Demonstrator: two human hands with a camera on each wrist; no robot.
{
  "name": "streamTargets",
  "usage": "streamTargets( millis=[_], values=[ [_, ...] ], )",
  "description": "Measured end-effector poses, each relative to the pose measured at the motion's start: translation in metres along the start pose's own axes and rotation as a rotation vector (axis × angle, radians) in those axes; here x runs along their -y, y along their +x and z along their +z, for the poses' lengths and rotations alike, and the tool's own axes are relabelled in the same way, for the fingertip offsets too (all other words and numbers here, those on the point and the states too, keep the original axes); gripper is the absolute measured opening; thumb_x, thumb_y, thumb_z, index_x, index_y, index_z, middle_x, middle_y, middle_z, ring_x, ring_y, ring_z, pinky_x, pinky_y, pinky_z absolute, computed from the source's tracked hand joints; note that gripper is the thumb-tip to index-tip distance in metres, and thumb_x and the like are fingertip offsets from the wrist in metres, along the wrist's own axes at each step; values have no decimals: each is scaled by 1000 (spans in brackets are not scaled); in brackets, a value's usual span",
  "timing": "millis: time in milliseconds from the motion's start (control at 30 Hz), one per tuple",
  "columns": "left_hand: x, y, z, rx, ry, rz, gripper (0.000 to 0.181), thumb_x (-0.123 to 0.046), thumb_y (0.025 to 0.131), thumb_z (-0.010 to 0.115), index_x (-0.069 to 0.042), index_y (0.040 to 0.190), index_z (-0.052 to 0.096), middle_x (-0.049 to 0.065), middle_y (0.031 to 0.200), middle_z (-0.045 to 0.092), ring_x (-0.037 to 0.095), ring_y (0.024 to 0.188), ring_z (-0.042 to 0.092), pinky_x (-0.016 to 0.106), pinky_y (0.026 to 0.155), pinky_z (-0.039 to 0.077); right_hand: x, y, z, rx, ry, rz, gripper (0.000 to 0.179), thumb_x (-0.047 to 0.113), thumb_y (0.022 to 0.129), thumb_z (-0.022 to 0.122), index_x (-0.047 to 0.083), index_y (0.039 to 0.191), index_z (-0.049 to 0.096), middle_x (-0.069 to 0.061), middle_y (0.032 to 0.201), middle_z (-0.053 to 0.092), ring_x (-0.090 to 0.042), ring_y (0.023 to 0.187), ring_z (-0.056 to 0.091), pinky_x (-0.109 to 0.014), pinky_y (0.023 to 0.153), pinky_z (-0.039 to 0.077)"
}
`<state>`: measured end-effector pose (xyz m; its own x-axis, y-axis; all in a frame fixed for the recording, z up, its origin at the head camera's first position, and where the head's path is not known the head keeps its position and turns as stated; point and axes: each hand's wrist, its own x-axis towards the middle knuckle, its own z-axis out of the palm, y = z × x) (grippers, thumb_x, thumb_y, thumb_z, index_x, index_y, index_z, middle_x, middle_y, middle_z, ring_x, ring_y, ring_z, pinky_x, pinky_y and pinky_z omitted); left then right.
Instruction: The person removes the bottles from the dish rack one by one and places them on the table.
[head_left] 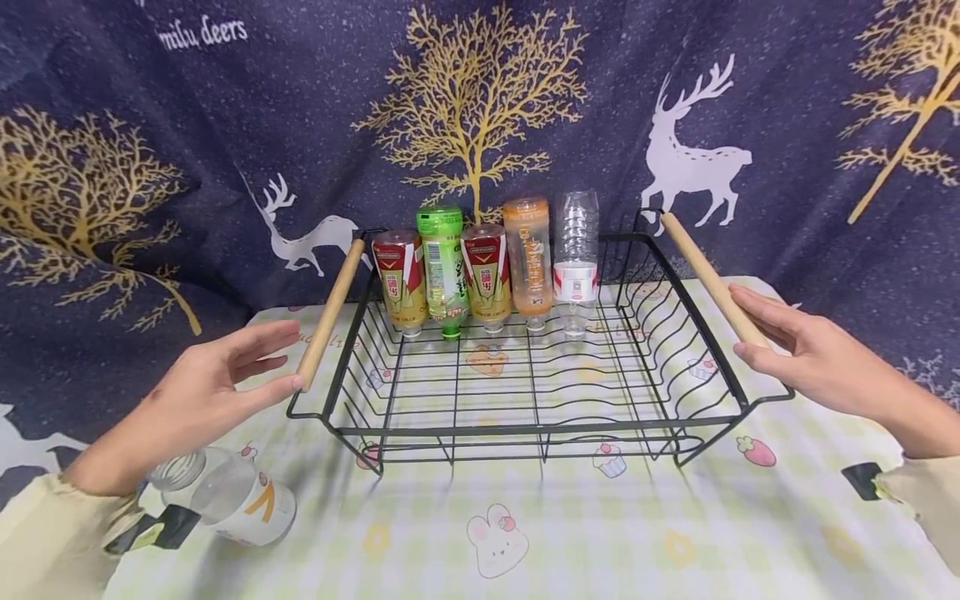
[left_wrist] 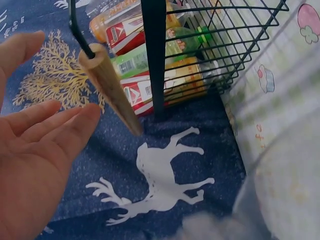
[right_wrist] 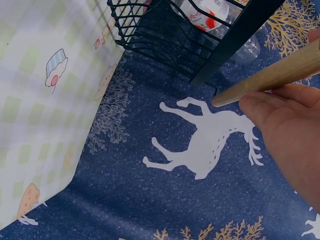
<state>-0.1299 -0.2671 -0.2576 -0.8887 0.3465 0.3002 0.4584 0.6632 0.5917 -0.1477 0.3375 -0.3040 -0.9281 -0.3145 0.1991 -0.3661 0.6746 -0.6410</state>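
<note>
So the black wire rack (head_left: 517, 431) is sitting in the middle of the tabletop (head_left: 585, 533), with a pale wooden left handle (head_left: 330, 317) and a matching right handle (head_left: 708, 275) sticking up off its ends. The person's left hand (head_left: 213, 379) is hovering beside the left handle, grip spread, fingers pretty much straight. The thumb is reaching right up to the handle's near end, but you can't really tell if it's touching. Over on the right, the right hand (head_left: 817, 358) is doing about the same thing: spread grip, straight fingers, thumb by the near end, with the handle running between thumb and fingers. Neither hand is curling around the wood.

Inside the rack, five drinks containers are standing upside down in a row along the far side. Going left to right it's a red-and-gold can (head_left: 400, 283), a green bottle (head_left: 444, 267), a second red-and-gold can (head_left: 489, 279), an orange bottle (head_left: 528, 267) and a clear bottle (head_left: 576, 283) that's wearing a white-and-red label. One more bottle, a see-through one (head_left: 255, 508), is lying on its side at the near left, partly under the left forearm. A dark blue deer-print cloth (head_left: 315, 83) is hanging behind everything.
</note>
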Motion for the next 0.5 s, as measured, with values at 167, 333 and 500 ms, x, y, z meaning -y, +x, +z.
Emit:
streamTargets(
  millis=[167,333,500],
  values=[
    [0,6,5,27,-14,-63,61,-8,87,78,6,140,51,28,138,54,6,111,60,12,81,53,1,0,0,14,-36,11,72,12,100,62,3,158,21,-23,162,19,-4,141,28,5,91,23],
    [1,12,12,25,-117,-71,55,3,87,74,13,136,51,33,135,53,-3,105,61,17,80,56,2,3,-1,-3,-83,41,74,12,97,66,2,157,25,-24,160,24,-27,142,29,6,90,20],
    [1,14,17,-7,-159,-43,52,12,84,73,17,131,53,34,129,56,-13,105,56,16,82,54,4,4,-2,-7,-84,44,74,11,96,67,0,156,26,-25,159,25,-27,141,30,6,91,20]
  ],
)
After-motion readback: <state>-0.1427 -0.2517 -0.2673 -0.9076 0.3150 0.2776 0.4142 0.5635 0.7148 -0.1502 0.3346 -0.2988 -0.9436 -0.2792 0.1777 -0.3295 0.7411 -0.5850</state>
